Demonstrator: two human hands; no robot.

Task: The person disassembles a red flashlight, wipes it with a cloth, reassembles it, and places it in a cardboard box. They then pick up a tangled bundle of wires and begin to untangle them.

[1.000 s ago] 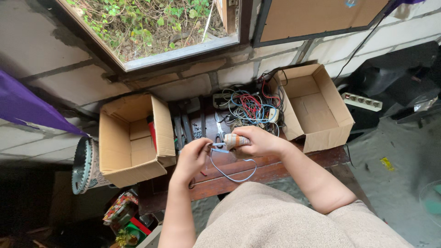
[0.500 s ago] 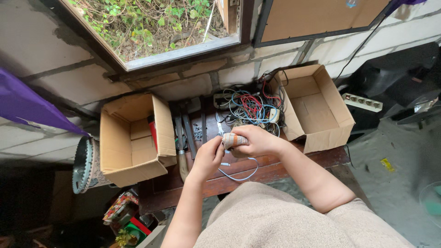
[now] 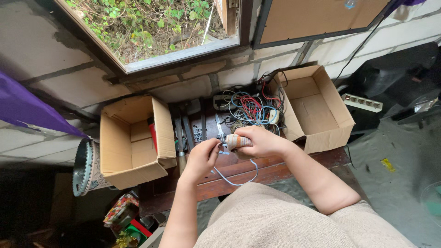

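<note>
Both forearms reaching forward over the lap, bent at the elbows, meeting above the front edge of the wooden tabletop (image 3: 275, 170). Right hand (image 3: 259, 141) curled tight around the orange-and-grey handles of a small pair of pliers (image 3: 231, 140), metal tip pointing left toward the other hand. Left hand (image 3: 202, 158) raised just beside that tip, fingers (image 3: 214, 146) pinched together on a thin blue wire (image 3: 236, 177); rest of the wire hanging in a loop below both hands, in front of the tabletop edge. Exact contact between plier tip and wire too small to tell. Behind the hands, a tangle of coloured cables (image 3: 250, 108) against the wall. Open cardboard box (image 3: 133, 142) to the left, another open cardboard box (image 3: 317, 108) to the right, dark hand tools (image 3: 183, 128) lying between.
</note>
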